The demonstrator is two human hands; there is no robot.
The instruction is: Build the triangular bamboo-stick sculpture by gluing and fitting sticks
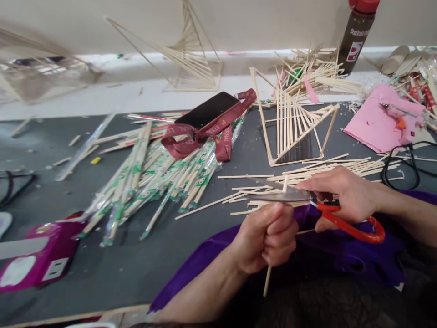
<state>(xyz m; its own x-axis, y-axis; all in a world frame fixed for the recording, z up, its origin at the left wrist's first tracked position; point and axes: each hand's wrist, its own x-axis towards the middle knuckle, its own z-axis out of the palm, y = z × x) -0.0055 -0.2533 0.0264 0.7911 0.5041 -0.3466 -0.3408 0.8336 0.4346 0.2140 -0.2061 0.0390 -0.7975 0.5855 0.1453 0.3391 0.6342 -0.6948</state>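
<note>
My left hand is wrapped round a wooden chopstick, whose upper end sticks up past the thumb and lower end points down toward me. In my right hand are scissors with orange-red handles. Their blades point left and lie around the chopstick's top, just above my left fist. Behind the hands, loose chopsticks are spread on the dark grey table. A frame built of sticks, with a fan of slanted sticks inside, stands beyond them.
Wrapped chopsticks lie in a heap at left, under a phone with a maroon strap. A pink glue gun rests on pink paper at right. Further back stand a bottle and another stick frame.
</note>
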